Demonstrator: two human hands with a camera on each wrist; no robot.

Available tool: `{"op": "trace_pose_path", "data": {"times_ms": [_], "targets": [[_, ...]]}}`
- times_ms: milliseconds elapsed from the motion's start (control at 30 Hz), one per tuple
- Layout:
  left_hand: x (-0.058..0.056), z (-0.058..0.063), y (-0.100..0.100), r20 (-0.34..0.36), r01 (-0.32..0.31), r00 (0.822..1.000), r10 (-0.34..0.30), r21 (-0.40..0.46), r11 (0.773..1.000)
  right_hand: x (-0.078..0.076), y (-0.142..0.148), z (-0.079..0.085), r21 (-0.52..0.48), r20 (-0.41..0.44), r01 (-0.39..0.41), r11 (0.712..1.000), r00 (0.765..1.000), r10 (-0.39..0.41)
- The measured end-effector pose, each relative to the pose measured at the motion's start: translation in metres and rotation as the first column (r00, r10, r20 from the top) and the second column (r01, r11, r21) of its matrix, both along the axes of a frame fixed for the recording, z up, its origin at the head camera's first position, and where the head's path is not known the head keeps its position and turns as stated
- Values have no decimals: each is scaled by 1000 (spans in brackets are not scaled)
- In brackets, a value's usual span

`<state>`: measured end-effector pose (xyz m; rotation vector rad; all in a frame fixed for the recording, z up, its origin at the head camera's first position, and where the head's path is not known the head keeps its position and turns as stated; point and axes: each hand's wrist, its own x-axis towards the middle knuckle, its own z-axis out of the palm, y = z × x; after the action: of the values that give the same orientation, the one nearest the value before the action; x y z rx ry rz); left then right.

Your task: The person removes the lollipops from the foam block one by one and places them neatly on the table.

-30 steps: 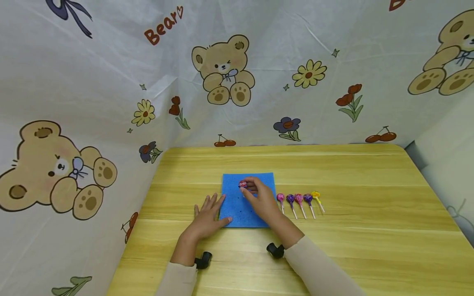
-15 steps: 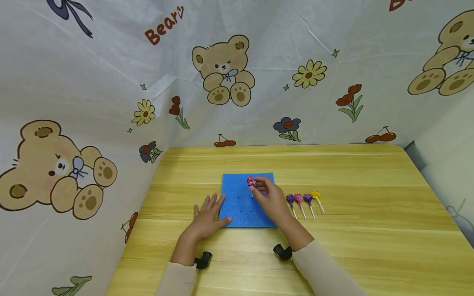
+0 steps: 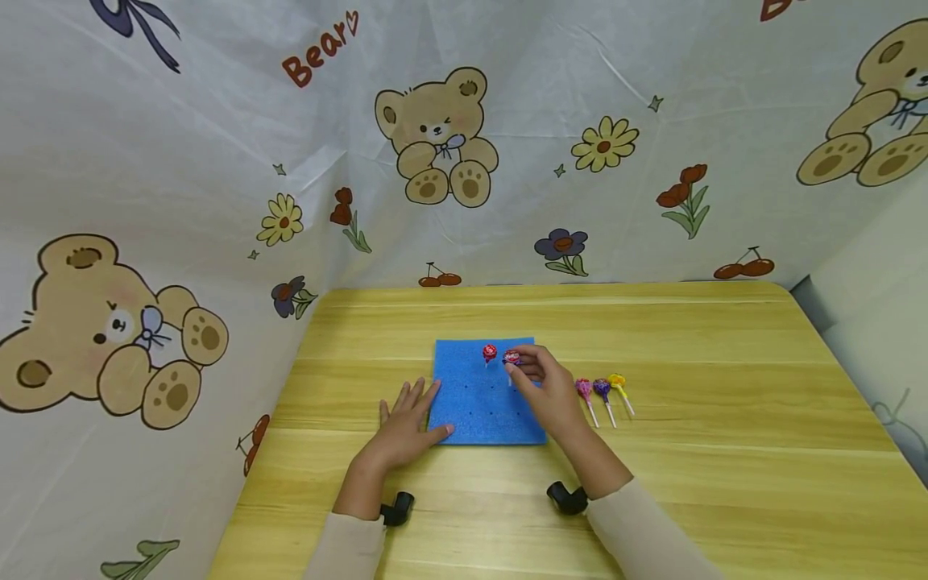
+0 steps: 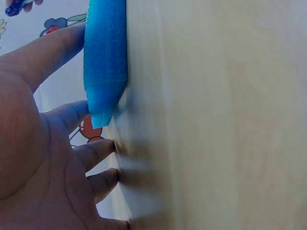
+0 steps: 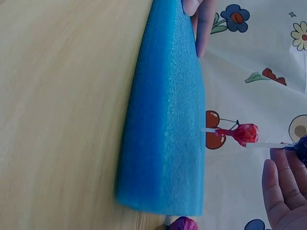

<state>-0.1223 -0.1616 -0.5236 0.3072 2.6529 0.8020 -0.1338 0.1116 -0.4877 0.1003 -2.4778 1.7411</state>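
Note:
A blue foam slab [image 3: 478, 431] with several small holes lies on the table. My left hand [image 3: 406, 427] rests spread at its left edge, thumb and index finger on the foam; in the left wrist view the foam [image 4: 105, 52] meets the thumb. A red lollipop [image 3: 489, 352] stands upright by its stick in the slab's back part. Just right of it, my right hand [image 3: 544, 387] pinches a dark purple lollipop [image 3: 511, 358] over the foam. In the right wrist view the held lollipop's white stick [image 5: 268, 144] points down towards the foam, its tip apart from the surface.
Right of the slab, a pink lollipop [image 3: 584, 390], a purple lollipop [image 3: 602, 390] and a yellow lollipop [image 3: 617, 382] lie in a row on the wooden table [image 3: 710, 403]. My right hand hides the row's left end. A bear-printed cloth [image 3: 522, 48] hangs behind the table.
My right hand has moved right across the slab with the purple lollipop, uncovering the red one standing in the foam and covering the row's left end. My left hand has stayed put.

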Motion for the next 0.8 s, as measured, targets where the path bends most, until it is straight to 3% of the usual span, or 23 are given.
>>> {"op": "trace_pose_path", "data": {"times_ms": [367, 733, 800], "targets": [[0, 0, 0, -5, 5, 1000, -5, -6, 1000, 5, 16, 1, -54, 32, 19, 998, 999, -17], [0, 1, 0, -4, 1, 1000, -1, 3, 1000, 12, 34, -1, -67, -3, 64, 996, 998, -64], [0, 0, 0, -5, 1, 1000, -1, 5, 1000, 15, 36, 8, -63, -2, 74, 995, 997, -74]]}}
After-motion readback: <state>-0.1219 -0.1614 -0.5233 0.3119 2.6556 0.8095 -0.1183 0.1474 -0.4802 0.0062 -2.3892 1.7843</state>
